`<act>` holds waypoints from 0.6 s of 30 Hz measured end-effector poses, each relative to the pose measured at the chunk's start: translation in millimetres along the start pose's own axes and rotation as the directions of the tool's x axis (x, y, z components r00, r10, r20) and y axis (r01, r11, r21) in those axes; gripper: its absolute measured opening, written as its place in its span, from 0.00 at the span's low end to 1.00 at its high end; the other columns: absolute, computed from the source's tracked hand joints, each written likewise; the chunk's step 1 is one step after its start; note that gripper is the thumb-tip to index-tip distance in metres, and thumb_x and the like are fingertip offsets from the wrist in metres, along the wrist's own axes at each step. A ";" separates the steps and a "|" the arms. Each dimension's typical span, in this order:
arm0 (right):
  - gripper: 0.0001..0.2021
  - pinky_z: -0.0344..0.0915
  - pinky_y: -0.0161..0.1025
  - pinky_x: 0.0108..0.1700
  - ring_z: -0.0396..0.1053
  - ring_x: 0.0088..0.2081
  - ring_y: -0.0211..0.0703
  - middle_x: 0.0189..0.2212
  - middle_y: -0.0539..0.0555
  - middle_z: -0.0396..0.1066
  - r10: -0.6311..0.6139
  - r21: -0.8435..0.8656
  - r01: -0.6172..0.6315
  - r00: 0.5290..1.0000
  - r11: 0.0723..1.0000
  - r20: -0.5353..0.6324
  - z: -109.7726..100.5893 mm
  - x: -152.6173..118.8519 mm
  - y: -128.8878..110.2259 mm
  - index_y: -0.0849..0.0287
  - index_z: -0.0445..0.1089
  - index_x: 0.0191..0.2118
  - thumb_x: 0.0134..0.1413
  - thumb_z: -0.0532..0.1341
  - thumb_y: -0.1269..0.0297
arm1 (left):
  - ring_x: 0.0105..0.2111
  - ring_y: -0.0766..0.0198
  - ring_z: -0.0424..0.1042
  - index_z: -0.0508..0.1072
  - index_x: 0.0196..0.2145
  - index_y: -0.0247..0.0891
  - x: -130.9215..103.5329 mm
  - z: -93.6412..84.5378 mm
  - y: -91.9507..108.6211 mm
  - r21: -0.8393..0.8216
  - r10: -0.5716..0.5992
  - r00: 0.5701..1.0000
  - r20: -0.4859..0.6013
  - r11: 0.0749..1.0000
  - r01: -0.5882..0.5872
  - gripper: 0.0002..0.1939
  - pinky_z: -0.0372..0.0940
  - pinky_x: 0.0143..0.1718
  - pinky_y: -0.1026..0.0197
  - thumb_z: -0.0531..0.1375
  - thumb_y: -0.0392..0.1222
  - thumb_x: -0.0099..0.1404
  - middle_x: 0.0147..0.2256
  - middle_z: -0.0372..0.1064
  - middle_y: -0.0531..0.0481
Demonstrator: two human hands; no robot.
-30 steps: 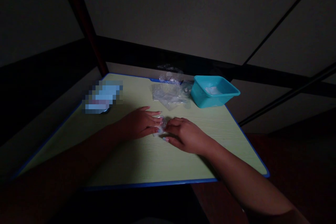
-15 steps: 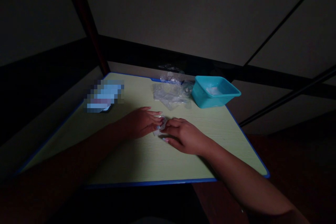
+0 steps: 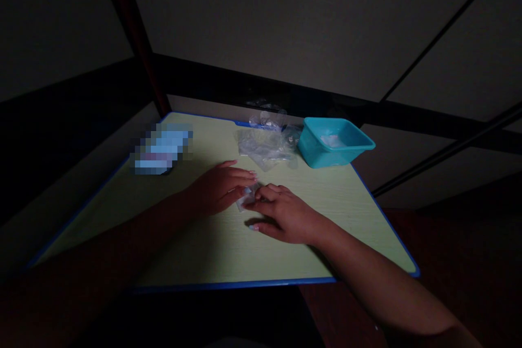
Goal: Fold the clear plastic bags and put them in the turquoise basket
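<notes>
A small clear plastic piece (image 3: 241, 203) lies on the pale table (image 3: 261, 253) between my two hands. My left hand (image 3: 220, 187) rests over its left and upper part, fingers stretched out and thumb apart. From the right, my right hand (image 3: 283, 211) touches it with the index finger; the thumb is spread away near the tabletop and the other fingers are bent. Neither hand is closed around the piece. Beyond them lies a heap of clear plastic bags (image 3: 267, 149).
A teal basket (image 3: 326, 159) with something whitish inside stands at the table's back right. At the left edge lies a pixelated, phone-like object (image 3: 165, 149). Blue edging borders the table, and a wall rises behind it.
My right index finger has moved left and slightly down over the plastic piece, and the right thumb is lower. My left fingers reach a little farther right.
</notes>
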State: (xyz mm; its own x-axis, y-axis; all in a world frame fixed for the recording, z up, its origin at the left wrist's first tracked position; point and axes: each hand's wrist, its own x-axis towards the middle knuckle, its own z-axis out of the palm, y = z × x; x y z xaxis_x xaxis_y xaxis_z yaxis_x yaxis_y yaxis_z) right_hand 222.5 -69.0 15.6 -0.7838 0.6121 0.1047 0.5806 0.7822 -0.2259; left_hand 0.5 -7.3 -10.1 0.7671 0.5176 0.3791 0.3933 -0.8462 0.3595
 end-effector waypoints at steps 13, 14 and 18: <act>0.21 0.59 0.49 0.52 0.61 0.54 0.53 0.52 0.62 0.65 0.010 -0.037 -0.009 1.000 0.999 0.026 -3.7 -0.7 -5.9 0.61 0.69 0.53 0.59 0.60 0.54 | 0.67 0.55 0.44 0.39 0.68 0.42 -4.4 7.6 12.2 -0.219 -0.025 0.954 0.299 0.971 0.094 0.33 0.33 0.66 0.44 0.34 0.59 0.72 0.67 0.44 0.46; 0.20 0.59 0.49 0.52 0.61 0.54 0.53 0.51 0.61 0.66 0.007 -0.036 -0.006 1.000 0.999 0.023 -3.2 -0.6 -5.9 0.61 0.69 0.53 0.59 0.60 0.54 | 0.67 0.55 0.44 0.40 0.68 0.42 -4.1 6.2 13.4 -0.195 -0.055 0.945 0.323 0.973 0.123 0.32 0.31 0.66 0.43 0.34 0.57 0.73 0.67 0.44 0.45; 0.20 0.59 0.50 0.52 0.61 0.53 0.53 0.49 0.61 0.67 0.003 -0.036 -0.003 1.000 0.999 0.011 -1.9 -0.4 -5.2 0.60 0.70 0.51 0.59 0.60 0.54 | 0.67 0.55 0.43 0.51 0.66 0.42 -1.4 -0.2 20.5 -0.082 -0.136 0.900 0.415 0.979 0.186 0.27 0.31 0.65 0.39 0.36 0.51 0.74 0.67 0.45 0.46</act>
State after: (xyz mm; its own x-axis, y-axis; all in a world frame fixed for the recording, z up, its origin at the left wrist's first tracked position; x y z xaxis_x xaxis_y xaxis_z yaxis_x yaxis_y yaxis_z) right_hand 220.2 -73.2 18.6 -0.7845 0.6131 0.0933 0.5902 0.7842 -0.1916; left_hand 7.4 -25.4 -3.1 0.8471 0.5278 -0.0618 0.4859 -0.7222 0.4923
